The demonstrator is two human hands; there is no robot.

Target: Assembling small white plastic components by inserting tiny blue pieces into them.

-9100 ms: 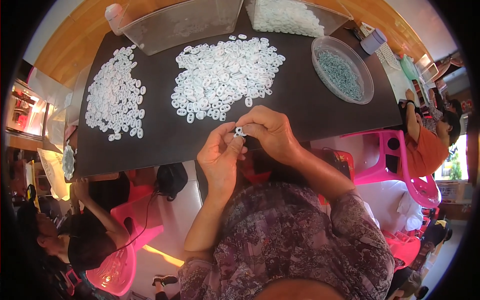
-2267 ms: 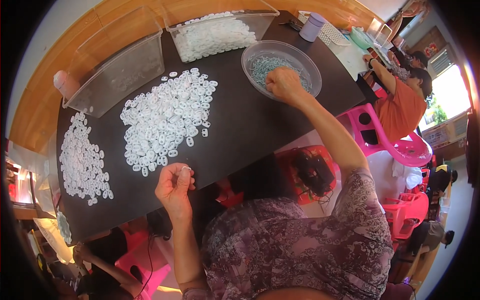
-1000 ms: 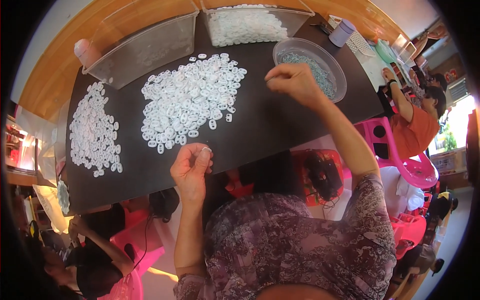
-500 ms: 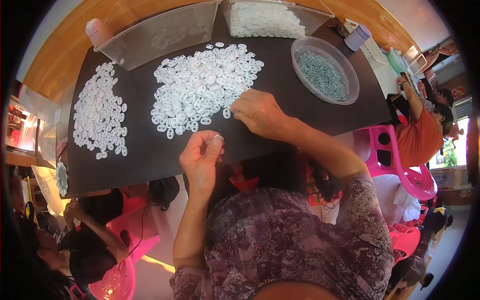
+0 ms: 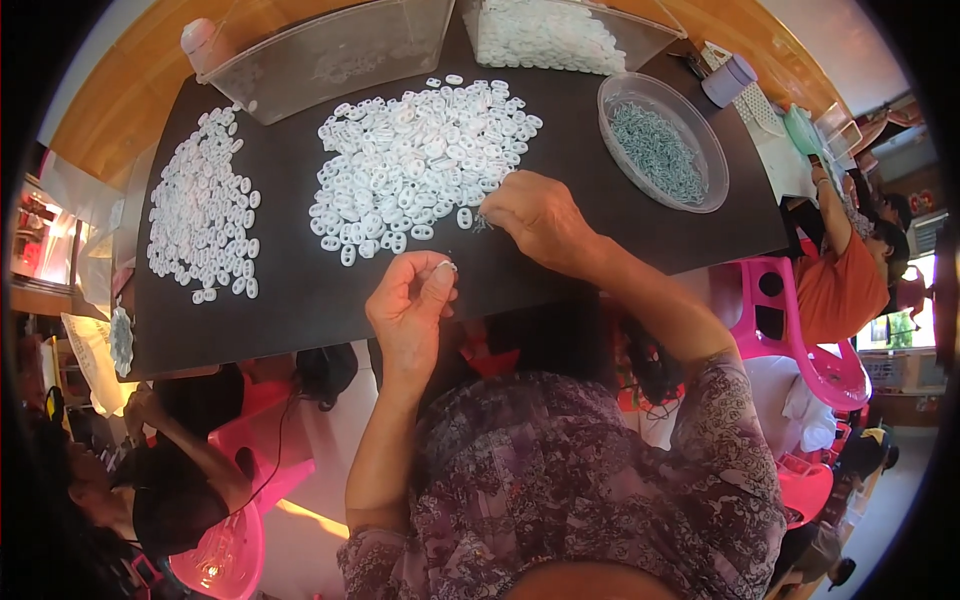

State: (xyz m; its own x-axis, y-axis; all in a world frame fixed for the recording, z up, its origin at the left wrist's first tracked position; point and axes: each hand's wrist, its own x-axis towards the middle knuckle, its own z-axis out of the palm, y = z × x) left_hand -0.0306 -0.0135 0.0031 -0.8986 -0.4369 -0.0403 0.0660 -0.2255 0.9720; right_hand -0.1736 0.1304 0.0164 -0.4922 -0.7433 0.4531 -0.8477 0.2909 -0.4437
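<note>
Our right grip (image 5: pixel 537 220) has left the bowl (image 5: pixel 716 180), clamped on apparent screws (image 5: pixel 482 224), so both hold parts, our left grip (image 5: pixel 408 305) pinching a white piece (image 5: pixel 448 265).

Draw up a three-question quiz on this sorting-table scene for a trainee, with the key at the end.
1. True or false: the round tub of small grey pieces stands to the right of the larger white heap.
2. Where is the right hand?
A) Inside the round tub
B) Beside the larger white heap
C) Touching the left hand
3. What colour is the small part pinched in the left hand?

Key: 1. True. 2. B. 3. White.
</note>
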